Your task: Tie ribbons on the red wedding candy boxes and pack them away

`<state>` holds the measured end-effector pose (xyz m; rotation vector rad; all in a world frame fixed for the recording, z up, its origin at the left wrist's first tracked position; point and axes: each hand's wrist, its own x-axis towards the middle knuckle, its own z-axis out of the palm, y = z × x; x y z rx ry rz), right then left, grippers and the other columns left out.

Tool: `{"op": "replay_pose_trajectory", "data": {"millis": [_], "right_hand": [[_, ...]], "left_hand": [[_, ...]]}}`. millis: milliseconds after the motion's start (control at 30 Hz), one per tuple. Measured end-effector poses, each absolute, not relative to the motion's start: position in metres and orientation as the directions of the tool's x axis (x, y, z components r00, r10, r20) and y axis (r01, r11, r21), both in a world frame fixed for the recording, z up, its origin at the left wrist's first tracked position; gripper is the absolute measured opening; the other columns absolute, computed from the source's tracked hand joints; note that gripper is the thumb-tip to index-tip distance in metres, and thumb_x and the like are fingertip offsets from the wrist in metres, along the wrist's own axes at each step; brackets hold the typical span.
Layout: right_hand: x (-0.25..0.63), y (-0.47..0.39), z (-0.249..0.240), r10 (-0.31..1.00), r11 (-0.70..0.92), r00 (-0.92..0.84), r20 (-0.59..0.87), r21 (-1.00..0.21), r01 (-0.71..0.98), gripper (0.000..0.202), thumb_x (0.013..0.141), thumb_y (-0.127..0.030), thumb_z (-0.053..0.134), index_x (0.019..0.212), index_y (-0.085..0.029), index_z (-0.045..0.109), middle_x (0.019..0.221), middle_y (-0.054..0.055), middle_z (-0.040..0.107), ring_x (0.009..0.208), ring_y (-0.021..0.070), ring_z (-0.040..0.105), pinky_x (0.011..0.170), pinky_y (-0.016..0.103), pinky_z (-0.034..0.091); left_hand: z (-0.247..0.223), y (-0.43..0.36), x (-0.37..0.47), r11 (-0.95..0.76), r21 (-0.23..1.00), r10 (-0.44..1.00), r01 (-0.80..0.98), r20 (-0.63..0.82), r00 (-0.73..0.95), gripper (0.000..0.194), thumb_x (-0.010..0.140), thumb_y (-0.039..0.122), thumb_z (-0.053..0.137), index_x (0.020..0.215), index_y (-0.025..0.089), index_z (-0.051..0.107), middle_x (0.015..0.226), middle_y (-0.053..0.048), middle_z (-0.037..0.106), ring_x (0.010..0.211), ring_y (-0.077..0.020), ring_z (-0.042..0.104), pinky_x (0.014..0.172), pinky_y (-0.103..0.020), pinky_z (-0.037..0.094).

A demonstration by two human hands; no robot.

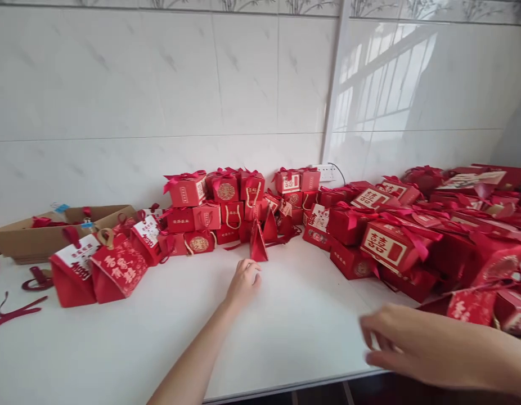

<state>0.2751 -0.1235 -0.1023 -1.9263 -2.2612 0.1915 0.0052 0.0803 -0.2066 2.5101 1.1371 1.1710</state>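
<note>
My left hand (243, 278) is over the middle of the white table, its fingers loosely bent with the thumb apart and nothing visible in them. Just beyond its fingertips stands a narrow red triangular gift box (257, 246), close to them; whether they touch I cannot tell. At the lower right, near the table's front edge, my right hand (398, 343) hangs with fingers curved and a gap to the thumb. No object shows in it. Behind that hand lies a heap of red gift boxes with ribbon bows (387, 244).
Stacked red boxes (227, 216) line the tiled wall. Two red bag-shaped boxes (119, 267) stand at left, before a brown cardboard box (16, 242). Loose dark red ribbon (19, 314) lies at far left. A white power strip (328, 173) is against the wall.
</note>
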Motion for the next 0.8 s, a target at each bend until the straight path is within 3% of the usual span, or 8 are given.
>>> {"op": "replay_pose_trajectory", "data": {"millis": [33,100,167,333,400,567,700,800], "right_hand": [[0.255,-0.097,-0.102,0.963,0.241,-0.264,-0.055,-0.261,0.935,0.013,0.075,-0.035,0.060,0.069,-0.026,0.066,0.068,0.004,0.066,0.061,0.0191,0.063,0.053,0.027,0.045],[0.215,-0.042,-0.110,0.949,0.314,-0.293,0.117,-0.418,0.852,0.012,0.074,-0.032,0.059,0.069,-0.023,0.063,0.075,0.006,0.067,0.069,0.0227,0.064,0.062,0.031,0.046],[0.179,0.008,-0.124,0.926,0.313,-0.078,0.371,-0.633,0.708,0.011,0.068,-0.030,0.064,0.073,-0.022,0.060,0.083,0.007,0.066,0.075,0.0260,0.063,0.072,0.035,0.046],[0.124,0.084,-0.148,0.850,0.221,0.277,0.449,-0.779,0.587,0.036,0.069,-0.041,0.060,0.089,-0.018,0.044,0.101,0.019,0.051,0.106,0.0404,0.049,0.080,0.045,0.040],[0.118,0.096,-0.150,0.834,0.189,0.374,0.406,-0.847,0.498,0.036,0.070,-0.045,0.058,0.086,-0.019,0.040,0.097,0.017,0.050,0.103,0.0400,0.050,0.079,0.046,0.039],[0.142,0.099,-0.159,0.869,0.124,0.452,0.201,-0.973,0.194,0.020,0.072,-0.037,0.054,0.076,-0.023,0.040,0.065,0.002,0.052,0.074,0.0254,0.058,0.064,0.035,0.045],[0.171,0.088,-0.172,0.936,0.040,0.352,0.007,-0.995,-0.087,0.013,0.075,-0.033,0.049,0.080,-0.021,0.048,0.066,0.001,0.060,0.054,0.0170,0.059,0.047,0.028,0.048],[0.179,0.075,-0.173,0.970,-0.069,0.205,-0.131,-0.956,-0.284,0.014,0.075,-0.031,0.051,0.081,-0.019,0.055,0.060,0.000,0.061,0.043,0.0138,0.056,0.039,0.025,0.047]], "left_hand": [[-0.206,0.082,0.002,-0.695,0.436,0.696,0.571,0.605,0.386,0.018,0.076,0.008,0.046,0.083,0.019,0.058,0.092,-0.005,0.057,0.095,-0.0204,0.054,0.085,-0.036,0.049],[-0.206,0.085,-0.005,-0.675,0.472,0.711,0.566,0.620,0.330,0.017,0.079,0.009,0.044,0.084,0.018,0.057,0.091,-0.005,0.057,0.095,-0.0204,0.054,0.085,-0.037,0.049],[-0.207,0.089,-0.011,-0.651,0.507,0.727,0.565,0.632,0.270,0.018,0.082,0.010,0.041,0.084,0.018,0.057,0.090,-0.006,0.057,0.095,-0.0208,0.053,0.086,-0.039,0.048],[-0.209,0.093,-0.015,-0.627,0.545,0.746,0.557,0.625,0.230,0.016,0.081,0.010,0.042,0.083,0.018,0.056,0.089,-0.006,0.057,0.095,-0.0210,0.053,0.087,-0.039,0.047],[-0.210,0.093,-0.015,-0.616,0.558,0.758,0.555,0.612,0.226,0.015,0.081,0.011,0.042,0.084,0.018,0.055,0.090,-0.006,0.058,0.096,-0.0212,0.053,0.087,-0.040,0.047],[-0.214,0.097,-0.015,-0.559,0.634,0.803,0.534,0.575,0.158,0.018,0.086,0.017,0.037,0.099,0.016,0.050,0.101,-0.010,0.057,0.101,-0.0228,0.053,0.085,-0.042,0.047],[-0.211,0.093,-0.011,-0.553,0.695,0.820,0.460,0.551,0.154,0.032,0.089,0.030,0.038,0.118,0.017,0.039,0.116,-0.014,0.052,0.111,-0.0243,0.050,0.088,-0.043,0.046],[-0.202,0.084,-0.007,-0.622,0.720,0.783,0.309,0.572,0.243,0.050,0.086,0.041,0.045,0.127,0.018,0.030,0.127,-0.015,0.044,0.119,-0.0267,0.044,0.093,-0.044,0.042]]}}
